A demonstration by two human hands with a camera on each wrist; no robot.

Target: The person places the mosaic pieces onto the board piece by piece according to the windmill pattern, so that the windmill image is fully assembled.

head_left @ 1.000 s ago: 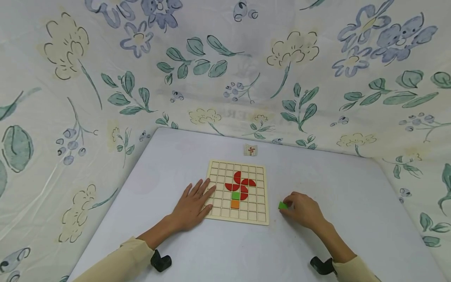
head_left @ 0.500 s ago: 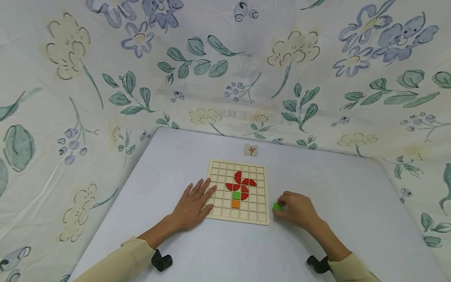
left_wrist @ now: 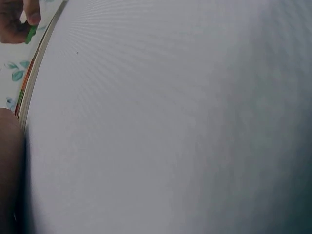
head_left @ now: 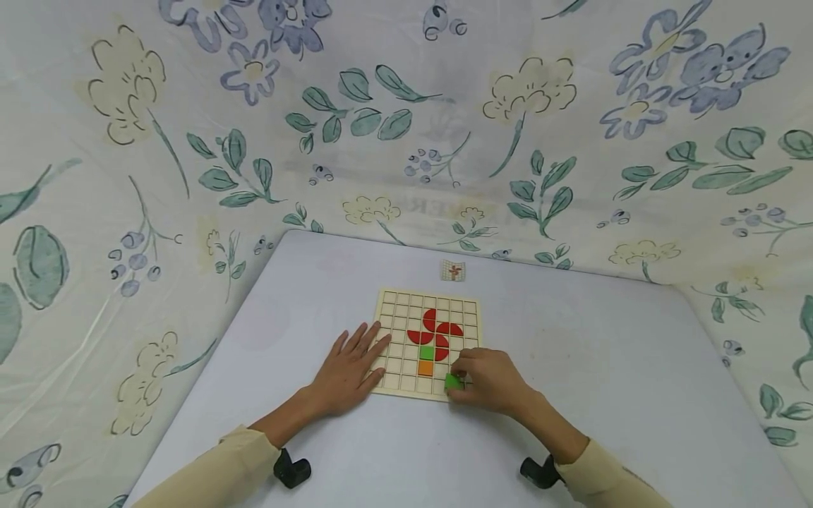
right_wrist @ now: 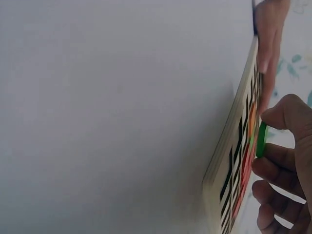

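A square wooden grid board [head_left: 395, 308] lies on the white table. Set in its cells are red quarter-round tiles [head_left: 449, 329] in a pinwheel, with a green square tile [head_left: 427, 353] and an orange square tile [head_left: 425, 368] below them. My left hand [head_left: 346, 370] rests flat with spread fingers on the board's left edge. Between thumb and fingers my right hand [head_left: 492, 381] pinches another green tile [head_left: 454, 382], held over the board's lower right cells. In the right wrist view this green tile [right_wrist: 262, 140] stands tilted, just off the board.
A small picture card [head_left: 454, 270] with a red pinwheel on a grid lies behind the board. Flower-printed cloth [head_left: 444, 141] hangs around the table's [head_left: 305, 282] back and sides. A black wrist device [head_left: 540, 471] sits at each sleeve.
My right hand has moved left with the green tile, from the bare table right of the board to over its lower right part. The left hand has stayed in place.
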